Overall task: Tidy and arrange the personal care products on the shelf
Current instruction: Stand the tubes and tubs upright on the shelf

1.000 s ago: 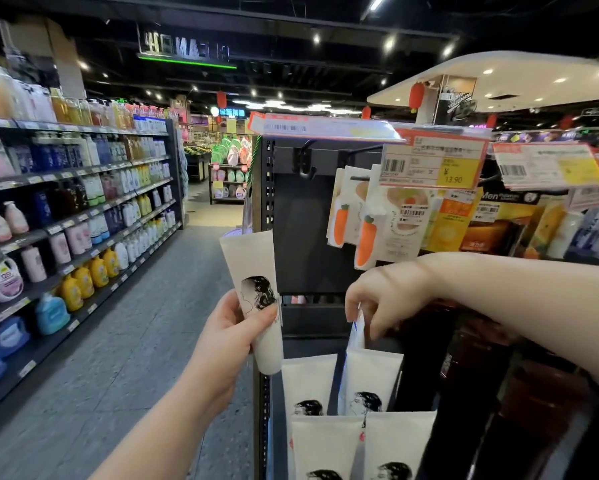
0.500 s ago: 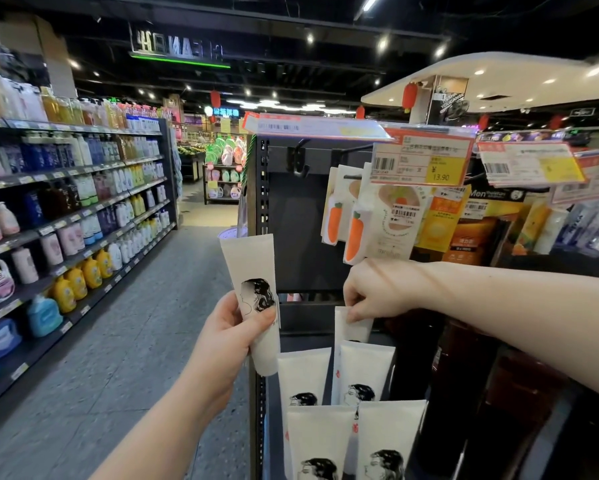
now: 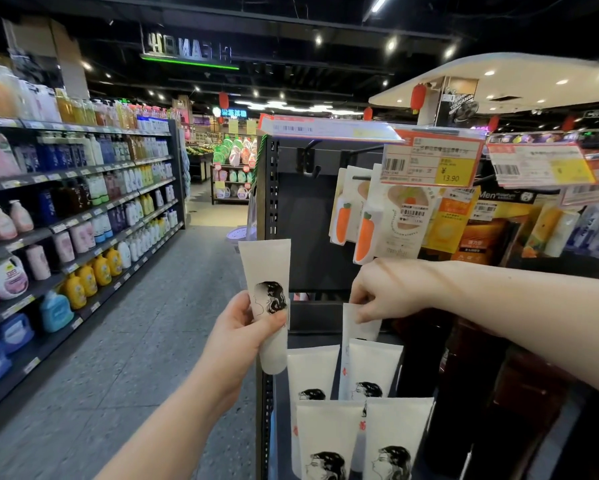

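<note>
Left hand point(image 3: 242, 336) wrapped around one white tube point(image 3: 268, 299), cap end down, held up just left of the dark shelf point(image 3: 312, 216). Picture of a head with black hair on its front. Right hand point(image 3: 377, 292) pinching the flat top of another white tube point(image 3: 355, 323), at the far end of the right row. Fingers tight on it, thumb side hidden, so hard to see how firm the pinch is. Nearer in the shelf, four more tubes point(image 3: 329, 434) of the same kind, two by two, standing with flat ends up and faces turned this way. Carrot packs point(image 3: 364, 233) hanging above on hooks, with a yellow price tag point(image 3: 450, 171) over them. Long rows of bottles point(image 3: 83, 216) far off on the left side of the aisle.

Probably the step now: setting the far tube straight in its row. To do it well: hold only the flat top edge, lower it slowly, keep it upright, turn the picture to the front like the others. Gentle push back so no near tube tips over. Then a free spot for the tube in the left hand, most likely the far end of the left row, which looks one short. Same way there: cap down, face out, snug against its neighbour, not leaning.
</note>
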`<action>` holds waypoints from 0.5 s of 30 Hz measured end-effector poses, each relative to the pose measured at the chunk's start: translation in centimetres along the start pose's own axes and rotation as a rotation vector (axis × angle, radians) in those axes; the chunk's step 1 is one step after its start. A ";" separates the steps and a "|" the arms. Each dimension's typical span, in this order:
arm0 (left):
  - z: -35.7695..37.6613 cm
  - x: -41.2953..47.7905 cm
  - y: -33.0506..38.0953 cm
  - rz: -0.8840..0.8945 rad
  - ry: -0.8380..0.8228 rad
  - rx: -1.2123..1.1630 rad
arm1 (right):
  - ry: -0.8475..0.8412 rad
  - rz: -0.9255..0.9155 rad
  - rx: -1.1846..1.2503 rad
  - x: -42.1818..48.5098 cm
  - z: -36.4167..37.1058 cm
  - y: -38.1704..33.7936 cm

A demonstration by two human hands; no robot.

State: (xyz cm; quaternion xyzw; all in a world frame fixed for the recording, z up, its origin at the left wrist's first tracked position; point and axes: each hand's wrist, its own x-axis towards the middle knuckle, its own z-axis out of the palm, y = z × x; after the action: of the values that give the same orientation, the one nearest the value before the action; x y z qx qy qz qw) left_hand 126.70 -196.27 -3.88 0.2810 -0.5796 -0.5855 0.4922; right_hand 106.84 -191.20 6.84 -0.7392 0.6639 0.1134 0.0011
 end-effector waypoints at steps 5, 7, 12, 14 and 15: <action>-0.2 0.6 -0.3 -0.013 0.008 0.057 | 0.050 -0.048 0.312 0.0 -1.0 -0.8; -0.1 0.9 -0.7 -0.025 0.011 0.093 | 0.117 -0.057 0.492 0.3 -1.5 -1.5; 0.4 1.4 -1.8 -0.105 -0.082 0.158 | 0.323 -0.157 0.522 1.6 -2.0 -3.6; 0.7 1.5 -2.2 -0.136 -0.120 0.174 | 0.380 -0.190 0.430 2.2 -2.2 -4.1; 0.8 1.6 -2.3 -0.147 -0.136 0.190 | 0.384 -0.189 0.376 2.3 -2.2 -4.1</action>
State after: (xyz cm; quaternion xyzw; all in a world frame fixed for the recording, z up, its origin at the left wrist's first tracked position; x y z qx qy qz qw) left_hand 124.83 -197.70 -5.53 0.3274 -0.6423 -0.5802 0.3789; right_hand 111.47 -193.35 7.99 -0.7926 0.5895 -0.1543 0.0228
